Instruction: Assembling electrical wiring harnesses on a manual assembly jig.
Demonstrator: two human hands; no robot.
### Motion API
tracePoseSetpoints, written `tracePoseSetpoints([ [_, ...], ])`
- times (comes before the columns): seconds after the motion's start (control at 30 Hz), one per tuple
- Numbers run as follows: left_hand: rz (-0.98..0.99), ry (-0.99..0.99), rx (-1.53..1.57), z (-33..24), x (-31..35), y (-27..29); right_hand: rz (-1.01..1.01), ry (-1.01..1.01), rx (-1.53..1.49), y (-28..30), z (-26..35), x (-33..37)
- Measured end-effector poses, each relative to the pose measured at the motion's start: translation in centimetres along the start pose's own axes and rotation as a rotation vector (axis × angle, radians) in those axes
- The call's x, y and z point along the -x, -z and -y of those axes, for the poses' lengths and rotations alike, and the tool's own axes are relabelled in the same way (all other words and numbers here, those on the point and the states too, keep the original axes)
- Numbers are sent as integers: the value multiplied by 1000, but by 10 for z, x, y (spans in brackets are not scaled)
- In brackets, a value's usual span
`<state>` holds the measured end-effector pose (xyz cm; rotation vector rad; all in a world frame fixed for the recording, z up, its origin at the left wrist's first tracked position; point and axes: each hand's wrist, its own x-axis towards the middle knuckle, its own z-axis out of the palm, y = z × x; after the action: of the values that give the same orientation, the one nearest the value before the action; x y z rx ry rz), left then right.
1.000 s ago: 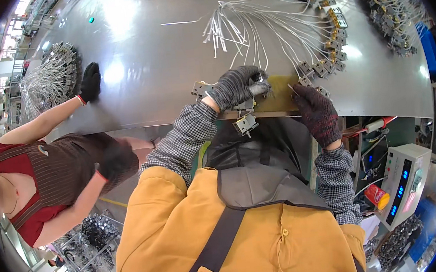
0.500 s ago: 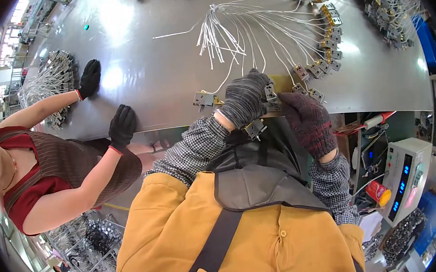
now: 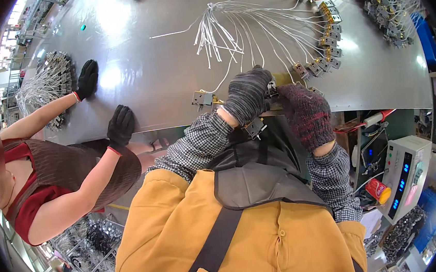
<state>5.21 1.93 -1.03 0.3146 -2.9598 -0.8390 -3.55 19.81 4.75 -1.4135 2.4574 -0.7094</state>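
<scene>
My left hand [image 3: 247, 95], in a grey knit glove, is closed around a small metal box part [image 3: 272, 89] with a white wire, at the table's near edge. My right hand [image 3: 307, 113], in a dark maroon and black glove, has its fingers curled in against the same spot. Its fingertips are hidden, so what they grip does not show. Below my left hand another metal box part [image 3: 255, 128] sticks out past the edge. A wired metal box [image 3: 203, 99] lies left of that hand. Beyond the hands, a fan of white wires [image 3: 215, 27] runs to several metal boxes [image 3: 330, 38].
At the left a co-worker's black-gloved hands [image 3: 121, 126] rest at the steel table [image 3: 144, 64]. Piles of wired parts lie at the far left [image 3: 57, 80] and far right [image 3: 383, 7]. Right of me stand a white device with a lit display [image 3: 405, 174] and a red container [image 3: 377, 191].
My right hand has shifted slightly left and up, toward my left hand, covering more of the box parts beside it. The co-worker's head and upper body have moved a little; their hands stay put.
</scene>
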Motion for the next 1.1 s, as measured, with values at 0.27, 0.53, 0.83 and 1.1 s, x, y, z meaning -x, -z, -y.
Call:
tracePoseSetpoints([
  [0.27, -13, -50, 28, 1, -2, -3, -32, 9, -43, 1, 1, 5],
  [0.53, 14, -131, 200, 28, 0, 8, -76, 3, -228, 1, -1, 6],
  [0.83, 209, -157, -39, 43, 58, 48, 135, -71, -640, -22, 0, 14],
  [1.1, 413, 9, 825, 68, 57, 70, -9, -100, -414, -28, -43, 3],
])
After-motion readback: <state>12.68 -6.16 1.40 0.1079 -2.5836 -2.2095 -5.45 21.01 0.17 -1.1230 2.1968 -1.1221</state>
